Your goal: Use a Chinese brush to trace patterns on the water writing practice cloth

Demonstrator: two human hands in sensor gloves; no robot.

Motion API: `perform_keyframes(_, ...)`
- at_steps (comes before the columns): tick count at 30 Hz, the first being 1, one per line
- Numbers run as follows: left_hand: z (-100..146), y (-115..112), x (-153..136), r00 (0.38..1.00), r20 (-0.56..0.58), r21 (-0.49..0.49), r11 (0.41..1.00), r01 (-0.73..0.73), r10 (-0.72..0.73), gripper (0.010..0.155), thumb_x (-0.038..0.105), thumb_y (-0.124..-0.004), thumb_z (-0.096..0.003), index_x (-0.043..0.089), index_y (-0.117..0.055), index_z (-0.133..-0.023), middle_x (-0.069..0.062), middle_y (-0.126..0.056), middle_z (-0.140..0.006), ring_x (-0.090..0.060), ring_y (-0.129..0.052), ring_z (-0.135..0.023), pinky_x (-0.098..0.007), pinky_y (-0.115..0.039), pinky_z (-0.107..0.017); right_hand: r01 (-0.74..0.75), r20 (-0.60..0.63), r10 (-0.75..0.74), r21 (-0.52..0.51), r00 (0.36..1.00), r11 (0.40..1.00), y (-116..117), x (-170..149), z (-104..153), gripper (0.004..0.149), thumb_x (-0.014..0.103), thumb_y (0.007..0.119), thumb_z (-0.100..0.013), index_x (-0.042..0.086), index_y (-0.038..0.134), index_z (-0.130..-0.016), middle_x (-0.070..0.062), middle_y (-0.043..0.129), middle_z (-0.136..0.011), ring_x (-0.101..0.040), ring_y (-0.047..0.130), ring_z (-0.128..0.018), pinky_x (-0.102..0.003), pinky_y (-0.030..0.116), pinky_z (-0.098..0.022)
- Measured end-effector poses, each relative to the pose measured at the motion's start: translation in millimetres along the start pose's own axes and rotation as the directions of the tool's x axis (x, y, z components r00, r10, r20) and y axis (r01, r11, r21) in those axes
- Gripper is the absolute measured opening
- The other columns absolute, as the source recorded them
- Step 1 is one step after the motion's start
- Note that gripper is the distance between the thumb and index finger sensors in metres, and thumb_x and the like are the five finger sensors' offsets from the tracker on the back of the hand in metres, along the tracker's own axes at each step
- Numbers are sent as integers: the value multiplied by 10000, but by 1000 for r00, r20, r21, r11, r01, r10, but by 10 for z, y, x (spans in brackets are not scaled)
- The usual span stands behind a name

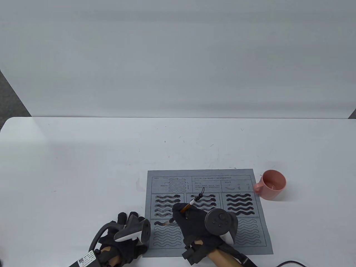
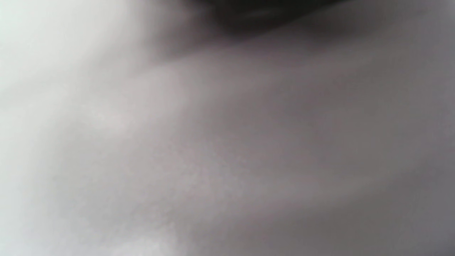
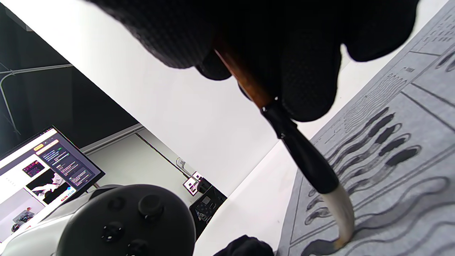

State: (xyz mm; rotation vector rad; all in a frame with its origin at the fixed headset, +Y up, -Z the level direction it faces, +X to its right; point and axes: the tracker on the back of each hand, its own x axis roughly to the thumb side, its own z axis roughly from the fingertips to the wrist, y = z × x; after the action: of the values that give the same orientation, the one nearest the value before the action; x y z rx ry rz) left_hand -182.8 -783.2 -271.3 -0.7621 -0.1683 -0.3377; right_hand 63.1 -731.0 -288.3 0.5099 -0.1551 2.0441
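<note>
A grey water writing cloth [image 1: 207, 194] with panels of wavy lines lies near the table's front edge. My right hand [image 1: 192, 219] grips a Chinese brush [image 1: 189, 207] with a brown shaft and black ferrule. Its white tip [image 3: 341, 217] touches the top wave of the lower left panel [image 1: 167, 235], where a dark wet stroke begins. In the right wrist view the fingers [image 3: 305, 71] wrap the shaft [image 3: 249, 83]. My left hand [image 1: 130, 230] rests on the table at the cloth's left edge. The left wrist view shows only a blurred grey surface.
A pink mug [image 1: 271, 184] stands right of the cloth's top right corner. The upper panels [image 1: 239, 207] carry dark traced waves. A tracker [image 3: 121, 220] and a laptop screen [image 3: 46, 160] show in the right wrist view. A white wall rises behind the table.
</note>
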Motion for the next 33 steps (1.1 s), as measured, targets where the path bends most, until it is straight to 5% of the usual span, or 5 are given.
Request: perform_keyframes(33,0,0,0,1000,0,0,1000,0,0,934,635,-394,-308,310,268,-882,-64,283,-1003,-475,125,-1027,-687,-184,-781,-8,-1,8,-17,1000,1000,-28,-18,14,344,269,781,-498,88,807,-788,-206,925,-782,-426,1000,-609,-655,727,-502)
